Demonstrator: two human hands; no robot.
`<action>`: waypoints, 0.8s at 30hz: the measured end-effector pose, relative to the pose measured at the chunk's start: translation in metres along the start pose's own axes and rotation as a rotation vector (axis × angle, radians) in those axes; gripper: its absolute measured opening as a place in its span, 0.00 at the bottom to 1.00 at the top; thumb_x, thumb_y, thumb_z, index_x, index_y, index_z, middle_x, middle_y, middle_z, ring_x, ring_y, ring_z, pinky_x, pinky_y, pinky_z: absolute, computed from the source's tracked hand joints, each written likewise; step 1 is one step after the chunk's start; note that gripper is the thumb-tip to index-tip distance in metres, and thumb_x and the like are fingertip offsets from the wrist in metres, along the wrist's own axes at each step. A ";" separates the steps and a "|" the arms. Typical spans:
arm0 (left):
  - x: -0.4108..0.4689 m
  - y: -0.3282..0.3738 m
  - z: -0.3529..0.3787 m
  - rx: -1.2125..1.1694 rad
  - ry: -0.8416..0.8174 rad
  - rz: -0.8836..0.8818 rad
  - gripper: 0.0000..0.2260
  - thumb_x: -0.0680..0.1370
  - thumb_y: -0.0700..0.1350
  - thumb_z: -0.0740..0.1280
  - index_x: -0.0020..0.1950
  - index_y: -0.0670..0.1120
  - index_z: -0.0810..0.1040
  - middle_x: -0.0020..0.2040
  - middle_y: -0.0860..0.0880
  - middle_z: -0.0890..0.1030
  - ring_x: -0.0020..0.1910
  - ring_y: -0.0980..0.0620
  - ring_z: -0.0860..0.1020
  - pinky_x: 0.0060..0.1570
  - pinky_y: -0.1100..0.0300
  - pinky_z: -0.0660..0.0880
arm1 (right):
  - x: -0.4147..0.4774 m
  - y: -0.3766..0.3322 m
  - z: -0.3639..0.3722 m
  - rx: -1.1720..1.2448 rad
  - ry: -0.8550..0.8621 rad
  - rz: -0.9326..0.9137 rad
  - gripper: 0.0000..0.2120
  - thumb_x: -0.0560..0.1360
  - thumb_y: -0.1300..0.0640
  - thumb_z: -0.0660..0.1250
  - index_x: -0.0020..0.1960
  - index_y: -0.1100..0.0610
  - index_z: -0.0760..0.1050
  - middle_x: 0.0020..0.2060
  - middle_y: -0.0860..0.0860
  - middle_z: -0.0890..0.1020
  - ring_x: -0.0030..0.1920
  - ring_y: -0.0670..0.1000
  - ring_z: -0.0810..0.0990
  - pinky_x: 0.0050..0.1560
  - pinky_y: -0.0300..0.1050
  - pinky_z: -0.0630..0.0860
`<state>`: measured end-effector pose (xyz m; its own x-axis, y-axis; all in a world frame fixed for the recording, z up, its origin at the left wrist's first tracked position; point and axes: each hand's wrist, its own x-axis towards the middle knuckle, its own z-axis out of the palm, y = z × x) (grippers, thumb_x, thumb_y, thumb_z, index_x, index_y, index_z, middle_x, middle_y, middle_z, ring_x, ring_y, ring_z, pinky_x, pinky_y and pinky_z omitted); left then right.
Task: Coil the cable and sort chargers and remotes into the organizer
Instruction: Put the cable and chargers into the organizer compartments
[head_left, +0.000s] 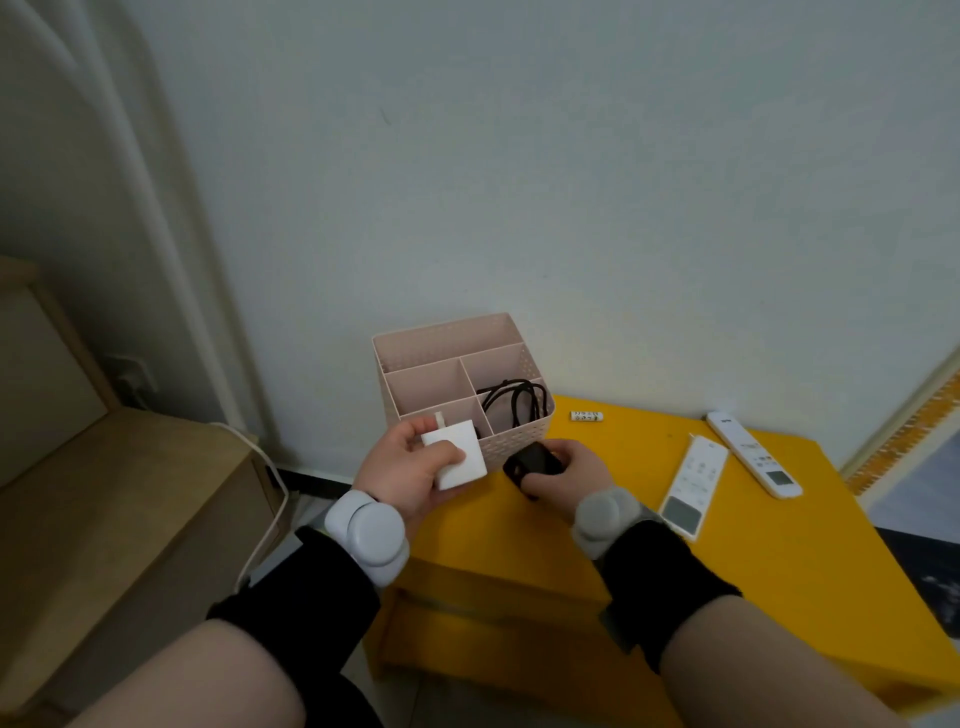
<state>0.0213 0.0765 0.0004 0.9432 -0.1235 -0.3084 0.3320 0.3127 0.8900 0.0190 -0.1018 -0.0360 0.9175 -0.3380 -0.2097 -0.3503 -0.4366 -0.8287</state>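
A pink perforated organizer (395, 353) with several compartments stands at the back left of the yellow table (623, 499). A coiled black cable (514, 402) lies in its front right compartment. My left hand (402, 475) grips a white charger (457, 454), prongs up, just in front of the organizer's front left compartment. My right hand (566, 470) holds a black charger (532, 462) low over the table, right of the white one. Two white remotes (693, 483) (753, 452) lie on the table to the right.
A small white battery (587, 415) lies on the table behind my right hand. A beige wooden step unit (104, 493) stands to the left, with a white cord (270, 493) hanging along its side. The wall is right behind the organizer.
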 end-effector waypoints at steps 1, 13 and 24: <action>-0.001 0.001 0.001 -0.007 -0.003 -0.003 0.14 0.72 0.30 0.66 0.51 0.47 0.73 0.59 0.38 0.74 0.51 0.40 0.78 0.42 0.50 0.81 | -0.003 -0.002 -0.006 0.162 0.000 0.016 0.29 0.65 0.65 0.72 0.64 0.58 0.70 0.52 0.57 0.80 0.50 0.57 0.80 0.48 0.48 0.79; -0.027 0.013 0.023 -0.070 -0.086 -0.011 0.16 0.74 0.30 0.64 0.58 0.44 0.69 0.54 0.41 0.75 0.49 0.41 0.78 0.39 0.49 0.81 | -0.034 -0.040 -0.053 1.131 -0.307 -0.012 0.11 0.78 0.61 0.59 0.57 0.62 0.76 0.49 0.59 0.82 0.42 0.52 0.84 0.36 0.42 0.80; -0.015 0.041 0.008 0.011 0.024 0.159 0.16 0.70 0.29 0.68 0.54 0.41 0.73 0.45 0.42 0.79 0.43 0.41 0.79 0.45 0.46 0.78 | -0.016 -0.076 -0.049 0.857 -0.211 -0.106 0.23 0.71 0.75 0.63 0.61 0.56 0.69 0.44 0.61 0.80 0.43 0.58 0.81 0.37 0.50 0.81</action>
<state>0.0202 0.0841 0.0439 0.9839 -0.0511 -0.1712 0.1785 0.3163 0.9317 0.0217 -0.1046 0.0556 0.9824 -0.1333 -0.1311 -0.0779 0.3457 -0.9351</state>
